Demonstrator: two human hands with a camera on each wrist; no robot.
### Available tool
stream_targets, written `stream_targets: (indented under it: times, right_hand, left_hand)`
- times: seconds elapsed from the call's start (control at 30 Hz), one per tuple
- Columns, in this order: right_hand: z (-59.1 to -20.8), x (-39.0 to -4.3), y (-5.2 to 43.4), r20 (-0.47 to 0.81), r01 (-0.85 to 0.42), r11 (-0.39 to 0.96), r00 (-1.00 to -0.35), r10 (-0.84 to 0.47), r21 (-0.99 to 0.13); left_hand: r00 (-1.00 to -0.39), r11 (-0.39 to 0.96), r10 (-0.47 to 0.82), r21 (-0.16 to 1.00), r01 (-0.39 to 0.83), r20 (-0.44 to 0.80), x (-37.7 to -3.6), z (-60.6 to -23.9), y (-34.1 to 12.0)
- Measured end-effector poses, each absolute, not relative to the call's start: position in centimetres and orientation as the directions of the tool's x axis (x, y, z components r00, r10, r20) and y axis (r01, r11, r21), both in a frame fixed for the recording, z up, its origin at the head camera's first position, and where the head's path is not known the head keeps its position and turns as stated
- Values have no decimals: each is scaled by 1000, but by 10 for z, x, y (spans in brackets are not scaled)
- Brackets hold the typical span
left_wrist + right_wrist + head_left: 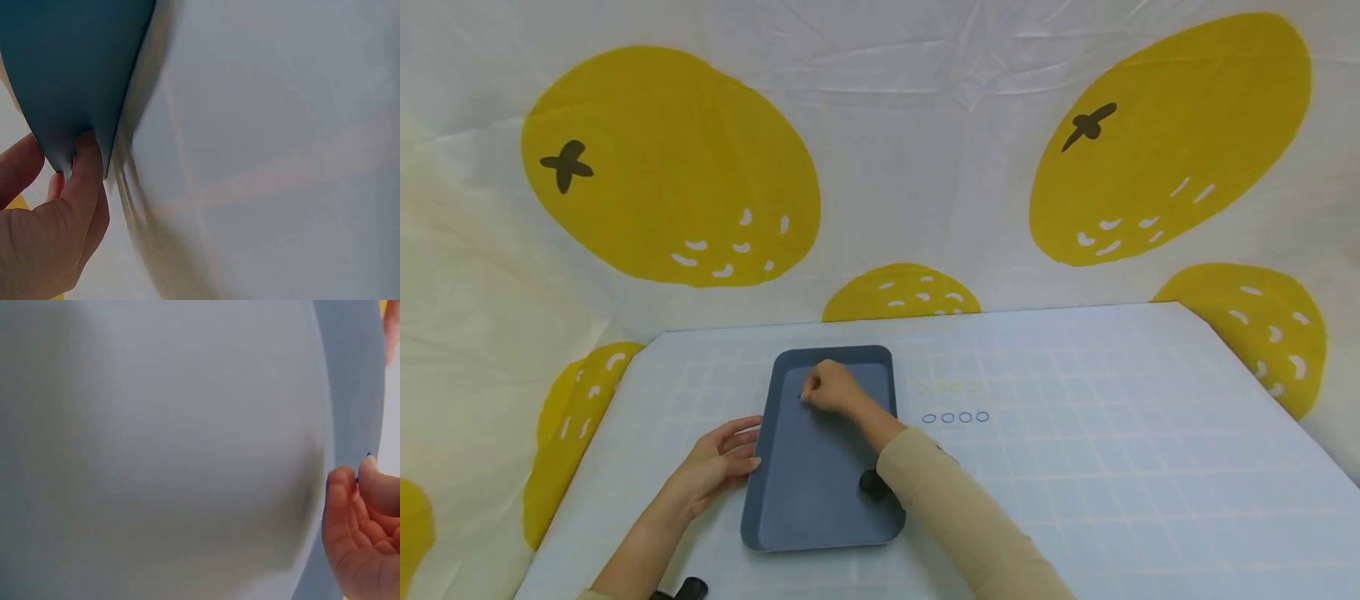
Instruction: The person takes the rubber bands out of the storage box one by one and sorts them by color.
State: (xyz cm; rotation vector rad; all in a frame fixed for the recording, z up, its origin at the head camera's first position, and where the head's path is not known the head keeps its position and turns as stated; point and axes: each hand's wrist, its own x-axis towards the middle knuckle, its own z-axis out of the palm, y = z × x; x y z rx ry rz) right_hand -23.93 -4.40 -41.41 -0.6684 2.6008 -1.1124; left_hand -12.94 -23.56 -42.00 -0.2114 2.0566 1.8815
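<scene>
Tray (820,467), blue-grey and rectangular with rounded corners, is lying on the tabletop (1112,467) left of the middle, its long sides running away from the person. The right hand (829,388) is hovering over the far part of the tray, its fingers curled together and pinching something tiny and dark blue at their tips; in the right wrist view the fingertips (369,481) are closing on a small blue speck just above the tray's floor, too small to tell what it is. The left hand (718,467) is resting against the tray's left rim, fingers fairly straight and laid along the edge; in the left wrist view the fingers (84,169) are pressing on the tray's outer wall, touching it without curling round it. The right forearm, in a beige sleeve (955,508), is crossing over the tray's near right corner, and a small dark round object (872,483) is sitting inside the tray just beside that sleeve. To the right of the tray, apart from it, four small blue rings (956,417) are lying in a row on the tabletop, and just beyond them a row of faint yellow-green rings (948,387) is lying parallel. The tabletop is wearing a pale covering with a faint grid. Behind it a white cloth backdrop (925,167) printed with large yellow citrus fruits is hanging.
</scene>
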Motion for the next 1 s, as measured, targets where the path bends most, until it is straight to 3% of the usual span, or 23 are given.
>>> stream_targets:
  times: [0.43,1.0]
  right_hand:
    - [-397,-238,-30,-148,-26,335,-862,-485,-942]
    - [-370,-237,7,-148,12,249,-832,-535,-968]
  left_hand:
    - [-926,109,111,931,-348,-360,-129,-421,-235]
    - [-928,123,108,932,-342,-355,-130,-420,-235]
